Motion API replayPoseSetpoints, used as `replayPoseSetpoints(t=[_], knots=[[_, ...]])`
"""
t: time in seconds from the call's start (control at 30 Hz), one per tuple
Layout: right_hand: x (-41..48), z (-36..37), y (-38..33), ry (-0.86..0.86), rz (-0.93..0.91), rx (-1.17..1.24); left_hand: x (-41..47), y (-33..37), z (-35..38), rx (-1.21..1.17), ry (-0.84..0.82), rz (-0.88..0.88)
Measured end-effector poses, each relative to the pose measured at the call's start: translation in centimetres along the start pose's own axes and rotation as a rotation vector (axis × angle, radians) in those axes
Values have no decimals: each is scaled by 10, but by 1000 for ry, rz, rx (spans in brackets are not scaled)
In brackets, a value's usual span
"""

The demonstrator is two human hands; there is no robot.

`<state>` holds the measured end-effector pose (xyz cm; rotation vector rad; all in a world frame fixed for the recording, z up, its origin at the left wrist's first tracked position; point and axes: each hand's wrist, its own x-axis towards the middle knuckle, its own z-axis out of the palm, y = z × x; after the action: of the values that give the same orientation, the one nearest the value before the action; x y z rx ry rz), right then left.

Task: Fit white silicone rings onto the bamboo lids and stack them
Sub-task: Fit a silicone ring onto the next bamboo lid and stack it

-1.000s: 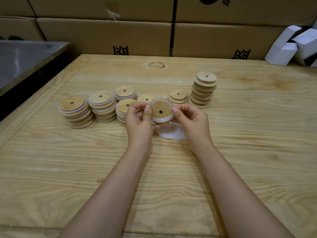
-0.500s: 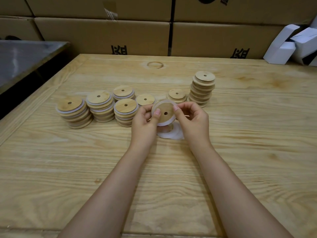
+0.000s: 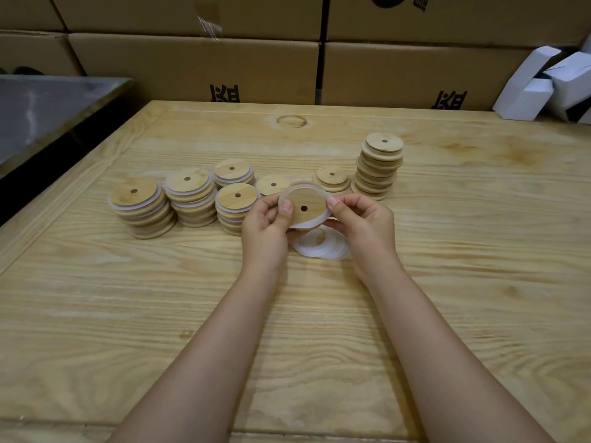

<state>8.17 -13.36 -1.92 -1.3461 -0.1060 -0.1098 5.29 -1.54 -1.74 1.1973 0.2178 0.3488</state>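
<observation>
Holding one lid point(image 3: 307, 206) up off the table point(image 3: 463, 282), near the centre, just above a loose pile of rings point(image 3: 323, 249), with the holed face tilted toward the camera. Pinching the lid's left edge with the left hand point(image 3: 266, 227), thumb lying on the top face and fingers curled behind. Pinching the right edge with the right hand point(image 3: 367, 227), thumb and fingertips curled round the rim. Working a ring point(image 3: 315, 222) onto this lid, with a white band showing round the rim, widest along the near edge; not possible to tell whether it is seated all the way round. Judging the task as well under way, probably more done than left. Counting as finished the four ringed stacks point(image 3: 192, 195) at the left, with white bands showing between their lids. Counting as remaining the tall stack point(image 3: 380, 166) at the far right and the short stack point(image 3: 332, 180) beside it, both showing bare wood edges and no white. Leaving open the single lid point(image 3: 272, 184) lying between the two groups: ring not discernible. Expecting next, for the lid in hand, a check of the ring all round and then placement on a ringed stack.
</observation>
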Motion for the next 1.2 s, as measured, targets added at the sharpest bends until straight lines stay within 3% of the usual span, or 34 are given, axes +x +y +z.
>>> replayPoseSetpoints(t=[0.37,0.6,0.83,1.03,1.2], knots=[[0,-2,-1,70,-88,-137,-1,-3,-1,128,-172,-16],[-5,3,1,37,-200,-296,1,-5,-1,133,-57,61],[-2,3,3,120,-104,-172,3,-6,-2,128,-35,81],[-3,7,-1,84,63,143,3,-4,-3,16,-42,45],[-5,7,-6,43,9,54,2,-3,-2,-50,-39,15]])
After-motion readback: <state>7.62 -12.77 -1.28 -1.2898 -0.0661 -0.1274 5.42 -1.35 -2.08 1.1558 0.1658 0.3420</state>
